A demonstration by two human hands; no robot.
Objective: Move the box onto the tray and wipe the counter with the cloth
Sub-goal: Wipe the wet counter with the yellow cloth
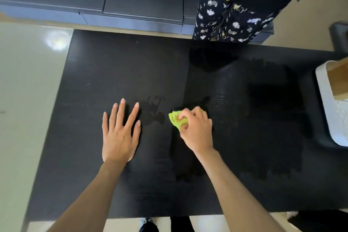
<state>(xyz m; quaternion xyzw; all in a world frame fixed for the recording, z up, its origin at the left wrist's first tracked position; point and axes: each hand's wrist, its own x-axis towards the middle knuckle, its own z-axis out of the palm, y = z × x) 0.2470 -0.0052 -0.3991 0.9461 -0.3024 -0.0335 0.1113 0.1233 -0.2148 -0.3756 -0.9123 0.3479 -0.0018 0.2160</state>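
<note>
The right hand [195, 126] has its fingers [188, 115] curled tight round the green cloth [177, 120], pressing it on the black surface [131, 66] near the middle. The left hand [120, 132] lies flat just left of it, fingers spread. The box [339, 81] already sits in the white tray [327, 111] at the far right edge.

A big swipe to the right could bump the tray. The bunched cloth might miss spots or slip out. A person in patterned trousers [226, 15] stands at the far side, by grey boxes [113, 2].
</note>
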